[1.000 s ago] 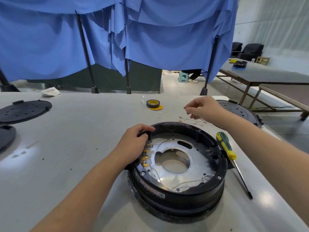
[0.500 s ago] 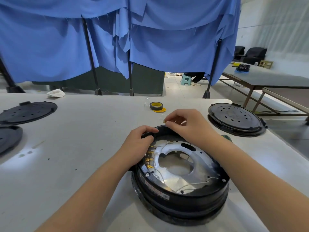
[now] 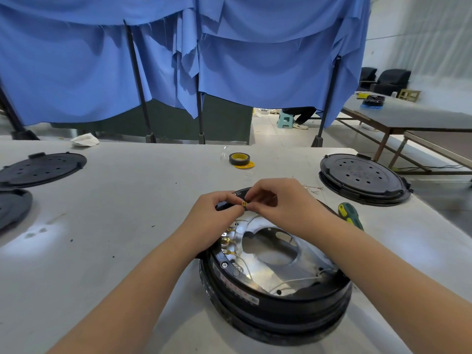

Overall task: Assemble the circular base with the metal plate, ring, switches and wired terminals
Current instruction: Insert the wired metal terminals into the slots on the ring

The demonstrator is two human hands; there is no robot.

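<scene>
Brass terminal [image 3: 244,204] pinched between both hands' fingertips above the base [image 3: 275,310].

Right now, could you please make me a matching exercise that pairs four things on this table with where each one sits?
Things:
1. roll of tape
2. screwdriver
3. white rag
4. brass terminal

Places:
A. pinched between the fingertips of both hands
B. at the far left edge of the table, near the curtain
C. just right of the round base, handle showing past the right forearm
D. beyond the hands, about mid-table

Pairs: 1-D, 2-C, 3-B, 4-A
</scene>
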